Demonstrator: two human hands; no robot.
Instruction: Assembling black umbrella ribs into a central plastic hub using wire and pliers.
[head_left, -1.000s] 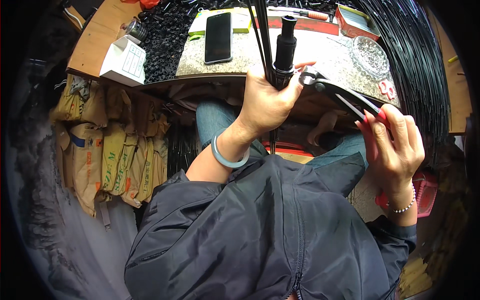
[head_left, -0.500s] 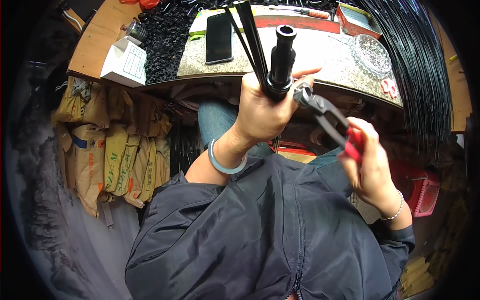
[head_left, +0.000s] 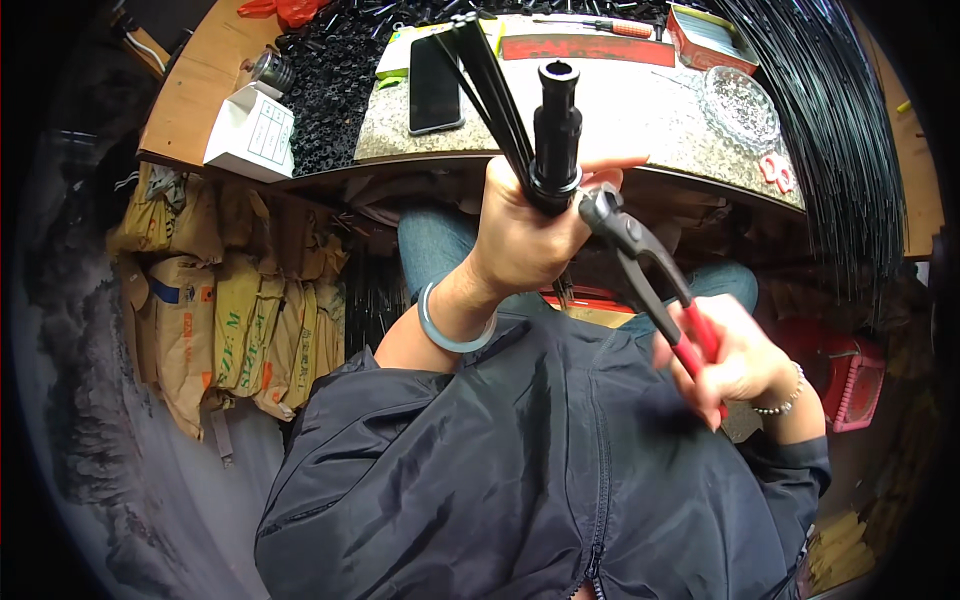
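Observation:
My left hand (head_left: 530,235) is wrapped round a black stepped metal tube (head_left: 557,130) that stands nearly upright, its hollow end up. In the same grip is a bunch of thin black rods (head_left: 492,90), leaning up to the left. A pair of end-cutting pincers (head_left: 640,250) with red handles is in my right hand (head_left: 735,355), whose fingers are closed round them. The pincers' jaws are beside the base of the tube, at the left hand's thumb side. What lies between the jaws, if anything, cannot be made out.
On the bench lie a phone (head_left: 435,85), a red flat bar (head_left: 590,49), a screwdriver (head_left: 628,30), and a glass dish (head_left: 741,107). Small black parts (head_left: 325,110) are heaped at left beside a white box (head_left: 252,135). Long black rods (head_left: 835,140) hang over the right edge.
My right hand has moved down toward me, tilting the pincers' handles lower. The tube and rods in my left hand have shifted slightly left and down.

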